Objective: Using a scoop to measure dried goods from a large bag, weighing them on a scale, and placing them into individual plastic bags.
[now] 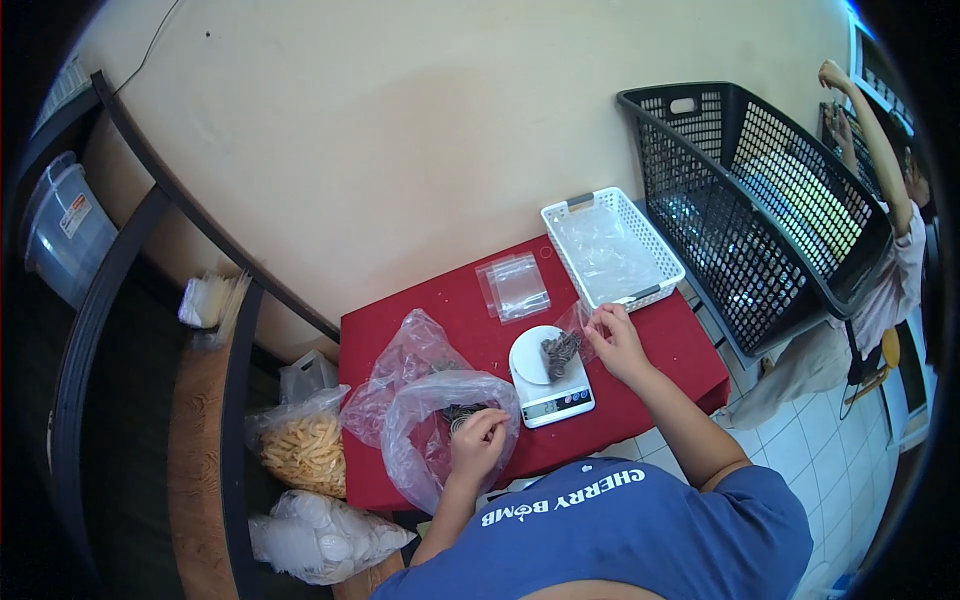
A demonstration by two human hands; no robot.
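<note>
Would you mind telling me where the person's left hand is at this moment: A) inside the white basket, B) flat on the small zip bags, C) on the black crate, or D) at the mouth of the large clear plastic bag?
D: the left hand sits at the open mouth of the large clear plastic bag on the red table, fingertips pinched over the dark small pieces inside.

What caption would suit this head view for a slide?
Left hand reaches into a plastic bag while right hand holds a small bag over a kitchen scale.

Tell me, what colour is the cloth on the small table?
Red; the table cloth shows best in the head view, under the white scale.
</note>
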